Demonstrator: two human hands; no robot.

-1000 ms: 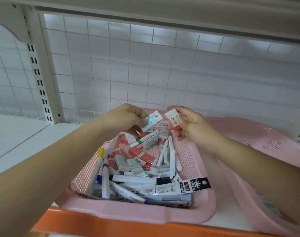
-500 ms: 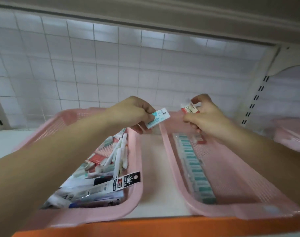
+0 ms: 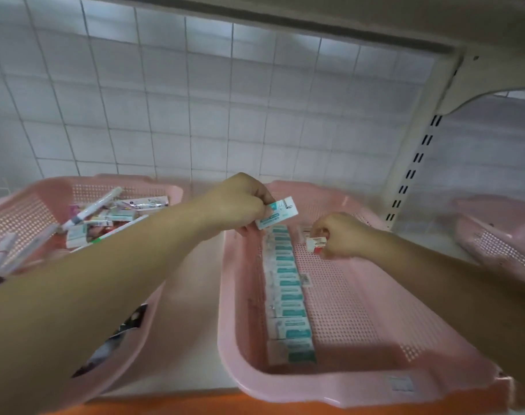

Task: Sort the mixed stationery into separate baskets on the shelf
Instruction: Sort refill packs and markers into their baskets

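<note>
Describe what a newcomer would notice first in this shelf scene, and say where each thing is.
The left hand holds a teal-and-white eraser over the far end of a neat row of matching erasers in the middle pink basket. Beside it, the right hand pinches a small red-and-white eraser. Left of them, a second pink basket holds jumbled stationery.

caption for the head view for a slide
Left hand holds a teal-labelled eraser, right hand a red-labelled eraser, over a pink basket holding an eraser row.
</note>
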